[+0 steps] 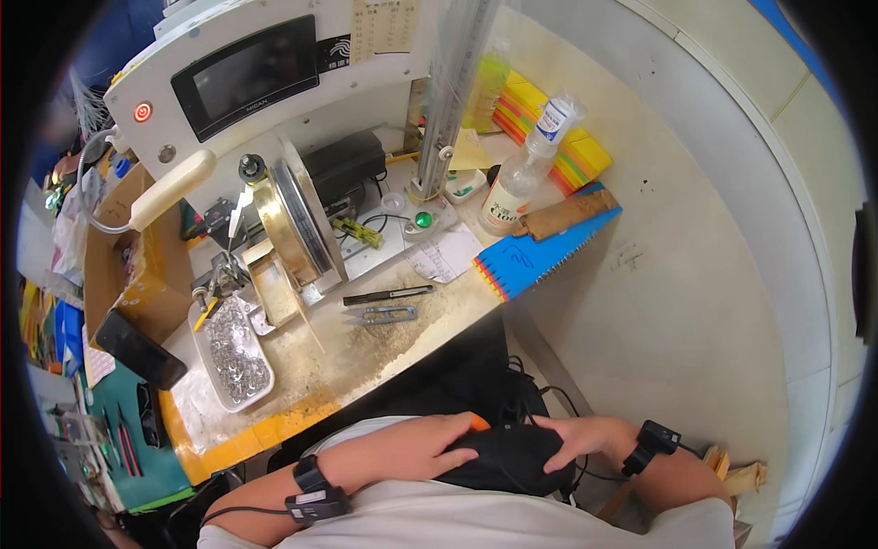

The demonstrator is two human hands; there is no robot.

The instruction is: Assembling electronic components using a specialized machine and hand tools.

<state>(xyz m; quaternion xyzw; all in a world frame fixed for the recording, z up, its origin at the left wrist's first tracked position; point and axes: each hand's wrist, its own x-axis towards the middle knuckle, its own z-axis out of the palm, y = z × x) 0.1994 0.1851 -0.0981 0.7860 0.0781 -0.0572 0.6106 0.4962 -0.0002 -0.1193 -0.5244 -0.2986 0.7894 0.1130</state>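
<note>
A black, soft-looking pouch (pixel 506 465) rests at my waist, in front of my white shirt. My left hand (pixel 437 446) grips its left side, thumb on the near face and fingers bent over the top, partly hidden. Beside those fingers a small orange piece (pixel 479 422) shows. My right hand (pixel 576 439) is closed round the pouch's right end, thumb toward me and fingers on the far side. Black cables (pixel 567 400) run behind and to the right of the pouch. Each wrist wears a black strap with a small box.
Ahead stands a workbench (pixel 366 352) with a white machine, dark screen (pixel 247 78) and round wheel. On it lie thread snips (pixel 382 315), a black pen-like tool (pixel 389 295), a tray of small metal parts (pixel 236 357), a phone (pixel 140 349), a clear bottle (pixel 512 197) and a blue notebook (pixel 540 252).
</note>
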